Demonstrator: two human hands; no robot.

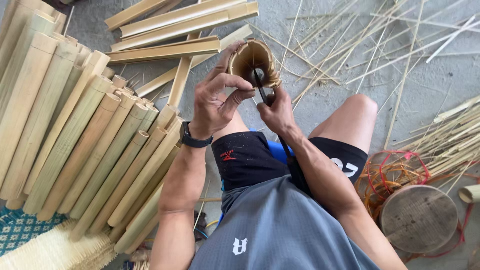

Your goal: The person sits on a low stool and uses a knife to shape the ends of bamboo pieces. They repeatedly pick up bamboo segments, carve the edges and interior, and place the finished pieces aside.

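No packages, signs or screens are to be seen here; only small printed marks are carried on clothing: a red one on the black shorts [243, 159], a white one on the grey shirt [280, 230]

Left hand [215, 102] raised, fingers curled in a grip, right hand [276, 112] closed just beside it, forearms converging

Bamboo ring [254, 62] between both hands
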